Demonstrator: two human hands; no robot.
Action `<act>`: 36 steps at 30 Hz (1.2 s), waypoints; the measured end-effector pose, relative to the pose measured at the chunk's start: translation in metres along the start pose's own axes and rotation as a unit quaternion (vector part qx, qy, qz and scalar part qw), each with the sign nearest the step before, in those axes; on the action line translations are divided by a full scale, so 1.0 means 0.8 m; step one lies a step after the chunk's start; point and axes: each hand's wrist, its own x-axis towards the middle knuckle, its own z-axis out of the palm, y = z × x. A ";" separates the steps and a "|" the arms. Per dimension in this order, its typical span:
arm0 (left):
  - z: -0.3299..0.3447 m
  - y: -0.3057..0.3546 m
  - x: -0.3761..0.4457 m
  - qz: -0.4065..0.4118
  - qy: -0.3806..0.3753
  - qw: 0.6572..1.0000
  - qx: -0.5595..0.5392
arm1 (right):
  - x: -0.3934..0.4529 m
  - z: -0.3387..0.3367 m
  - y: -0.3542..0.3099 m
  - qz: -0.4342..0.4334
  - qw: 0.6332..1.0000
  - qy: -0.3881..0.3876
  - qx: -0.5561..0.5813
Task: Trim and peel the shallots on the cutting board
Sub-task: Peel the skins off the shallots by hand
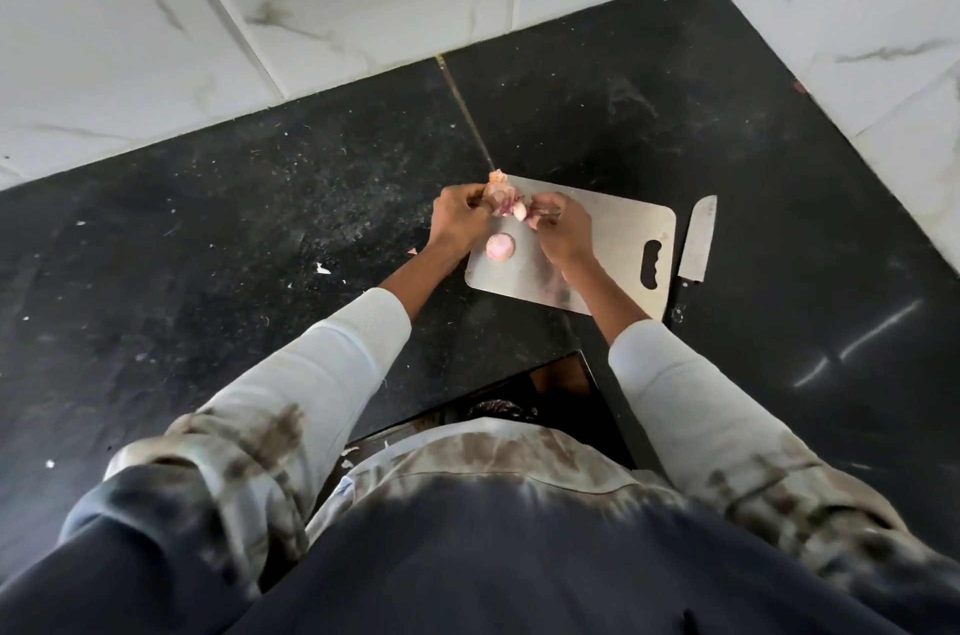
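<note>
We are working at a black worktop [218, 229] dotted with pale scraps of skin, and going from the left, our left hand [457, 221] is curling its fingers closed around a shallot [500, 200], holding it just above the far left corner of the steel cutting board [608, 239]. Loose papery skin is flaring up from the top of that shallot, so we judge that we are in the peeling step, not the trimming one. Just below the hands, a second shallot [500, 247] is lying on the board near its left edge; it is looking smooth and pale pink, probably already peeled, though we cannot be sure from this height. Moving right, our right hand [563, 232] is pinching at a strip of skin beside the held shallot, thumb and forefinger closed on it while the other fingers are folding loosely; how much skin it has is too small to tell. Farther right, past the board's handle slot, the knife [696, 239] is lying on the worktop just beside the board, untouched by either hand. The next move, as we are reading it, is calling for the right hand to pull the pinched skin away while the left is turning the bulb to offer whatever skin is left.
</note>
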 end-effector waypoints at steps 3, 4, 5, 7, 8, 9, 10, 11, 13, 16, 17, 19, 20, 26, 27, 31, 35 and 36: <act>0.007 -0.001 0.005 -0.004 -0.001 1.000 -0.011 | -0.001 -0.010 0.005 0.032 0.998 0.004 0.059; 0.011 0.000 0.005 0.002 -0.003 1.000 -0.007 | -0.001 -0.016 0.008 0.041 0.996 0.010 0.079; 0.017 0.002 0.004 0.008 -0.007 1.000 -0.003 | -0.002 -0.025 0.011 0.048 0.993 0.017 0.104; 0.029 0.006 0.002 0.019 -0.023 1.000 0.003 | -0.004 -0.041 0.016 0.074 0.982 0.014 0.171; 0.035 0.010 -0.002 0.028 -0.034 0.999 0.006 | -0.006 -0.048 0.018 0.085 0.976 -0.006 0.200; 0.040 0.015 -0.006 0.040 -0.047 0.998 0.013 | -0.008 -0.054 0.021 0.094 0.970 -0.036 0.223; 0.046 0.019 -0.010 0.058 -0.059 0.996 0.020 | -0.011 -0.060 0.023 0.102 0.962 -0.069 0.242; 0.051 0.022 -0.014 0.078 -0.067 0.994 0.028 | -0.014 -0.064 0.025 0.110 0.955 -0.095 0.259; 0.064 0.027 -0.021 0.114 -0.083 0.990 0.030 | -0.022 -0.071 0.030 0.128 0.938 -0.111 0.302; 0.077 0.031 -0.025 0.150 -0.099 0.982 0.061 | -0.030 -0.077 0.038 0.153 0.913 -0.104 0.364; 0.079 0.033 -0.026 0.158 -0.106 0.979 0.075 | -0.032 -0.078 0.042 0.156 0.905 -0.106 0.383; 0.082 0.037 -0.028 0.167 -0.111 0.976 0.090 | -0.036 -0.079 0.048 0.164 0.888 -0.099 0.418; 0.083 0.038 -0.028 0.171 -0.108 0.975 0.094 | -0.037 -0.078 0.050 0.170 0.880 -0.091 0.434; 0.081 0.037 -0.030 0.195 -0.095 0.969 0.116 | -0.048 -0.079 0.050 0.189 0.849 -0.076 0.488; 0.081 0.037 -0.031 0.196 -0.092 0.969 0.117 | -0.050 -0.078 0.049 0.191 0.846 -0.080 0.491; 0.078 0.036 -0.037 0.216 -0.076 0.966 0.118 | -0.054 -0.074 0.046 0.197 0.838 -0.082 0.502; 0.075 0.035 -0.038 0.231 -0.072 0.964 0.109 | -0.055 -0.067 0.042 0.198 0.838 -0.085 0.502; 0.074 0.035 -0.038 0.232 -0.070 0.964 0.104 | -0.057 -0.067 0.040 0.200 0.836 -0.085 0.504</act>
